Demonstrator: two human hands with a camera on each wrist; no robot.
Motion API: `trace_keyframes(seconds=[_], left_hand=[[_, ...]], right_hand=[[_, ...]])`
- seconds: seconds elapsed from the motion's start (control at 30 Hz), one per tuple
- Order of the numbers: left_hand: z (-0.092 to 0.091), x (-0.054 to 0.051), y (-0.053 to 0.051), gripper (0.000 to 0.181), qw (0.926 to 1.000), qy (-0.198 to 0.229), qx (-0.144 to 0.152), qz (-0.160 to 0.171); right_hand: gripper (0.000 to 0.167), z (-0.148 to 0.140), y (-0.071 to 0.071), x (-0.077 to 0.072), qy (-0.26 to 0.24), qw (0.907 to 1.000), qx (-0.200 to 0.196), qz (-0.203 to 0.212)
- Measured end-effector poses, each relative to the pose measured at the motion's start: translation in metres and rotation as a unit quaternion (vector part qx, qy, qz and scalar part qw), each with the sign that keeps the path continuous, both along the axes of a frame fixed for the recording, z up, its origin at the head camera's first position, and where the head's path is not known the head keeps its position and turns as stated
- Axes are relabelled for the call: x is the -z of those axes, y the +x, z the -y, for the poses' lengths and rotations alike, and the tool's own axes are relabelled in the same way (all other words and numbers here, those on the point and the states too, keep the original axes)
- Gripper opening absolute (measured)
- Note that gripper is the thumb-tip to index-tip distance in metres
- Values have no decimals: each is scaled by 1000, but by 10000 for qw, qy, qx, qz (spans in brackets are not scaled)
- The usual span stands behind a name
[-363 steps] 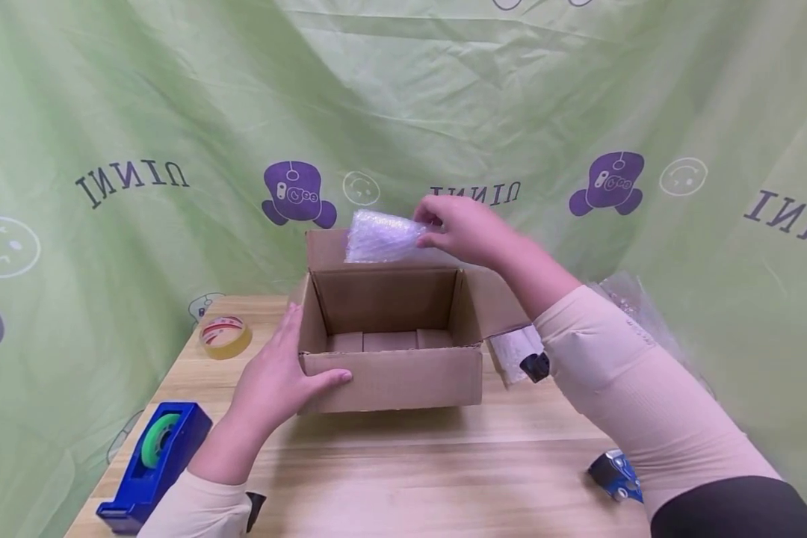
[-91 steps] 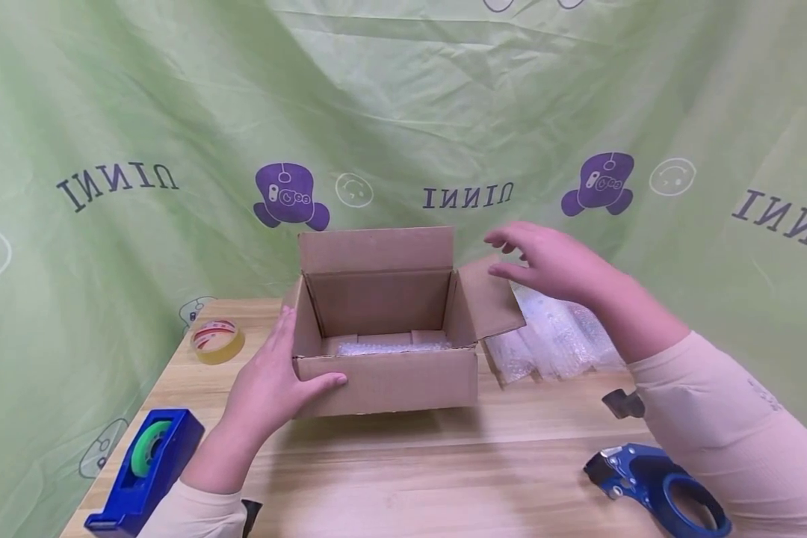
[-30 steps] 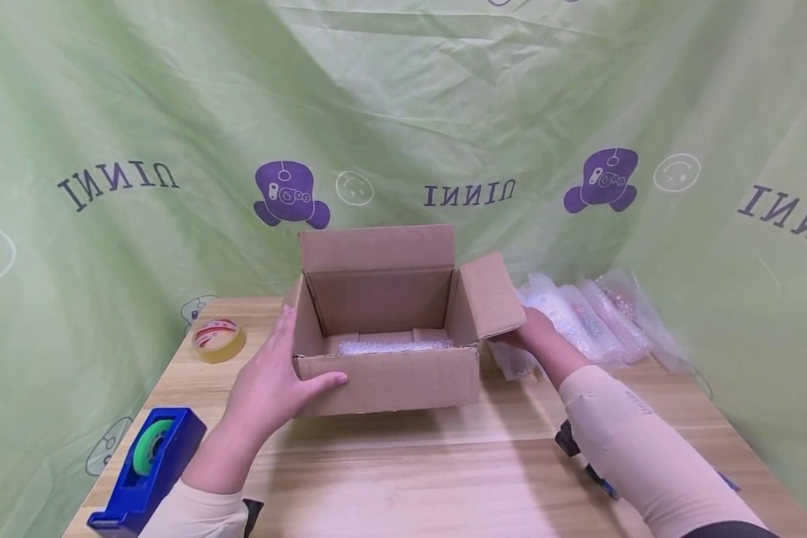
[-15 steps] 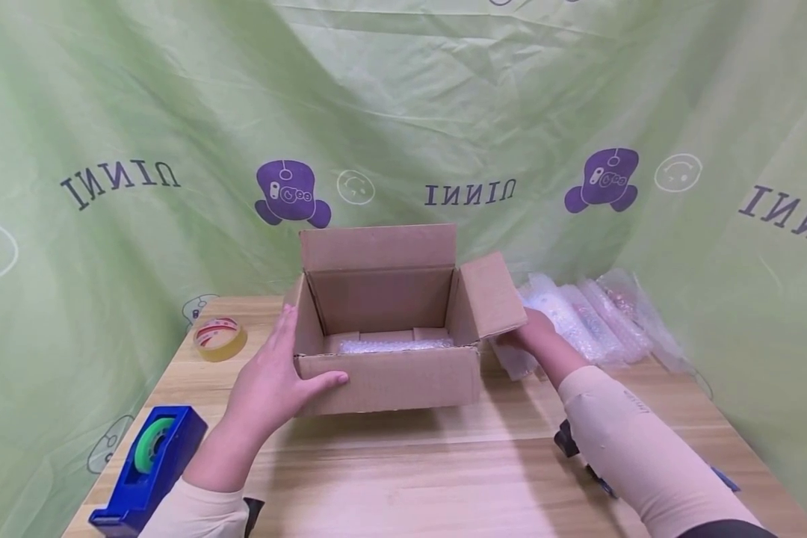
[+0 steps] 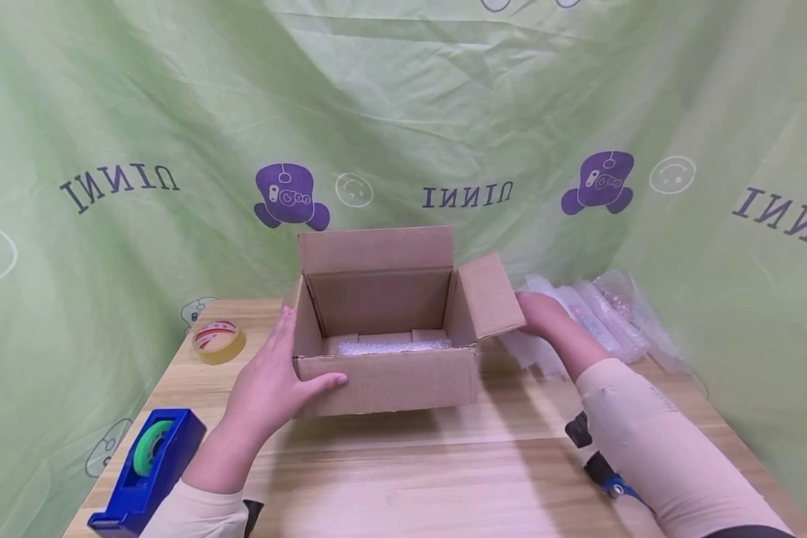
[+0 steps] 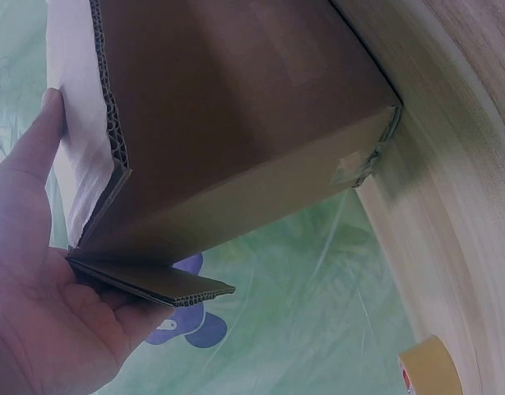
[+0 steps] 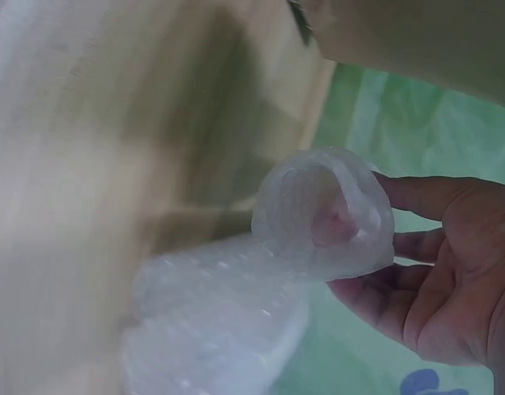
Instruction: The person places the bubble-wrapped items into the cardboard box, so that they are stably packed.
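An open cardboard box (image 5: 386,382) stands on the table with its flaps up or folded outward. My left hand (image 5: 269,381) grips its front left corner, thumb on the front flap and fingers on the left side flap, as the left wrist view also shows. Inside lies a bubble-wrap piece (image 5: 395,347), mostly hidden by the front wall. My right hand (image 7: 450,271) holds a rolled bubble-wrap piece (image 7: 298,214) between thumb and fingers; something reddish shows inside the roll. In the head view, the right flap hides these fingers.
More bubble-wrap rolls (image 5: 608,317) lie at the table's right rear. A clear tape roll (image 5: 218,342) and a blue tape dispenser (image 5: 149,471) stand on the left. A blue tape cutter (image 5: 612,478) lies partly under the right forearm. A green curtain (image 5: 390,112) hangs behind.
Earlier, my right hand carried a bubble-wrap piece above the box, and one now lies inside. That hand went down behind the right flap, then rose slightly holding another roll. The left hand stayed.
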State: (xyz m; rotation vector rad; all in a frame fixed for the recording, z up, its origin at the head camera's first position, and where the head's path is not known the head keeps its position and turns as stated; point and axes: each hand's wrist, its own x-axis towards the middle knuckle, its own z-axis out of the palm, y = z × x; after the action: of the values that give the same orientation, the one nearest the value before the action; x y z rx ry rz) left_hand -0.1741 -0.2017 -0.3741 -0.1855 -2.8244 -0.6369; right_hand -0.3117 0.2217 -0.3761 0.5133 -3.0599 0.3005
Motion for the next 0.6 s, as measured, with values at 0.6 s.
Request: trace_keyframes(seconds=[0.6], left_hand=[[-1, 0, 0, 132, 10000, -4, -41, 29]], right_hand=[[63, -26, 5, -67, -365, 9982, 338, 347]])
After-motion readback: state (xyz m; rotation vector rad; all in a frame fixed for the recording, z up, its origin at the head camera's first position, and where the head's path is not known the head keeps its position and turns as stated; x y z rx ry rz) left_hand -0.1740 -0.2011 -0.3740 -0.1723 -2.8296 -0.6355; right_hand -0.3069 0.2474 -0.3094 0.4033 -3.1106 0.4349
